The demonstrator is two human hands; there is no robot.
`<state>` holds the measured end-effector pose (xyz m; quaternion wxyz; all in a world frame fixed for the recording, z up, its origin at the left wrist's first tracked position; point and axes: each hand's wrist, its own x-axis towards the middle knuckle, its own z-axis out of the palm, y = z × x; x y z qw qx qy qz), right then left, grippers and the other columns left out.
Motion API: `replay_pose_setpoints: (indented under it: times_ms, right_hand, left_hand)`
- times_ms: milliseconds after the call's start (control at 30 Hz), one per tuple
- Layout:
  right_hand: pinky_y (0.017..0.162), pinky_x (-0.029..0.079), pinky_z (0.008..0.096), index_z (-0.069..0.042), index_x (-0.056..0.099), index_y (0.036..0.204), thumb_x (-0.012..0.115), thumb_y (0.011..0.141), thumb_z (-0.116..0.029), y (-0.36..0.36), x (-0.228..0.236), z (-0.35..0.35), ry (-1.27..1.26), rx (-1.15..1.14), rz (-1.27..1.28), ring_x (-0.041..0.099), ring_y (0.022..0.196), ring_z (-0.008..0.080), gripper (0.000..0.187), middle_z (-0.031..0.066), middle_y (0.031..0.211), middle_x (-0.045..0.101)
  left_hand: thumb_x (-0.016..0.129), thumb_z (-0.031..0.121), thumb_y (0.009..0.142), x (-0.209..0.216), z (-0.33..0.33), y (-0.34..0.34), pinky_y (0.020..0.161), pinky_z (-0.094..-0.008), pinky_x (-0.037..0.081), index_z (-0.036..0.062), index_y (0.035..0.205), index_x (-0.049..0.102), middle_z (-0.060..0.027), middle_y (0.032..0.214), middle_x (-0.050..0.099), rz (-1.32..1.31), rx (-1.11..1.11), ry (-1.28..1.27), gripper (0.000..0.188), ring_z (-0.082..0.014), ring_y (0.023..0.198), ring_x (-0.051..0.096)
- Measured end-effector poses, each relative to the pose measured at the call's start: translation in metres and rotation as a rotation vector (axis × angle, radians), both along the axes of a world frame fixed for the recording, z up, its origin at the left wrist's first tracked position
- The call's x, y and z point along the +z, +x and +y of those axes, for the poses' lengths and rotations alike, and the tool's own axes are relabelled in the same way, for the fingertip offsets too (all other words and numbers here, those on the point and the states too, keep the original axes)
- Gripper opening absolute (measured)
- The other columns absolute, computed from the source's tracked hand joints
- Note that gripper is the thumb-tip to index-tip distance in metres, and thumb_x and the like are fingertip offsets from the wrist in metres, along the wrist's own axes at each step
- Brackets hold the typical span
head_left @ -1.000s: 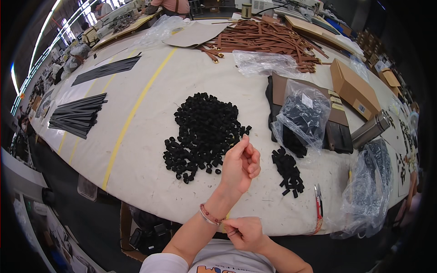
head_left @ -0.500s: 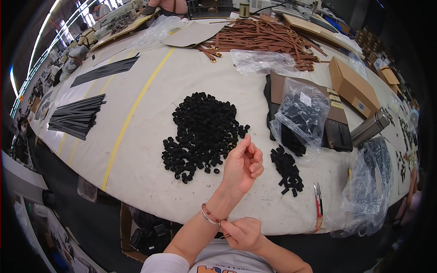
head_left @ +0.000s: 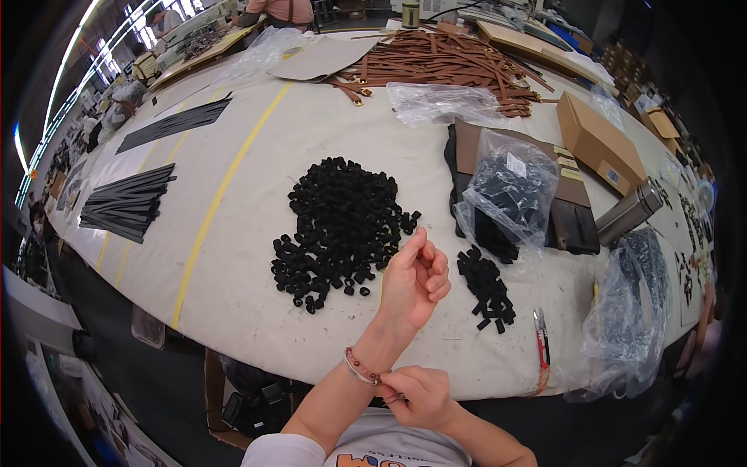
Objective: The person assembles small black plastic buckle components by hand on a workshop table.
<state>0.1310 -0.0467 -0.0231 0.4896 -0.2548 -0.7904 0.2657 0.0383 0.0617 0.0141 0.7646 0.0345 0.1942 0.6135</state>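
Note:
My left hand is raised over the table with its palm turned right. Its fingers curl loosely and hold nothing. Around that wrist sit a beaded bracelet of reddish beads and a silver bangle. My right hand pinches the bracelet at the inner side of the wrist, its fingertips closed on it. Just beyond my left hand lies a large heap of small black loops, and a smaller pile of black pieces lies to the right.
Scissors with red handles lie near the front edge. Clear plastic bags, a steel flask and a cardboard box stand or lie on the right. Brown buckled straps pile up at the back; black strips lie left.
My right fingers have shifted slightly at the bracelet, and the right hand has turned a little. My left hand stays almost still. The view has moved slightly.

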Motion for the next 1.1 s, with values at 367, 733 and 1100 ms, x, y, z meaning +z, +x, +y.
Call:
replay_pose_setpoints:
  times_ms: [367,733,1100]
  right_hand:
    - [0.04,0.041,0.0224,0.0,0.057,0.085,0.062,0.059,-0.003,0.001,-0.012,0.004,0.297,-0.083,-0.044,0.051,0.048,0.0145,0.026,0.0048,0.068,0.054]
    - [0.041,0.042,0.0241,0.0,0.053,0.083,0.062,0.061,-0.003,0.008,-0.001,0.012,0.3,0.022,-0.095,0.051,0.047,0.0158,0.023,0.0048,0.063,0.052]
    - [0.04,0.042,0.0253,-0.004,0.055,0.087,0.064,0.062,-0.003,0.018,0.004,0.007,0.101,0.012,-0.036,0.052,0.047,0.0164,0.026,0.0043,0.063,0.053]
  left_hand:
    - [0.043,0.03,0.087,-0.005,0.006,0.003,0.033,-0.021,0.025,0.01,0.063,0.044,-0.004,0.056,0.045,-0.034,0.006,0.015,0.032,-0.0096,0.038,0.034]
    - [0.044,0.031,0.087,-0.007,0.008,0.013,0.033,-0.0208,0.024,0.0105,0.063,0.045,-0.0038,0.056,0.045,-0.071,-0.037,-0.002,0.032,-0.0091,0.038,0.033]
    - [0.042,0.031,0.087,-0.002,0.004,0.012,0.033,-0.0207,0.025,0.0099,0.063,0.045,-0.0044,0.055,0.045,-0.073,-0.055,0.005,0.033,-0.0095,0.038,0.034]
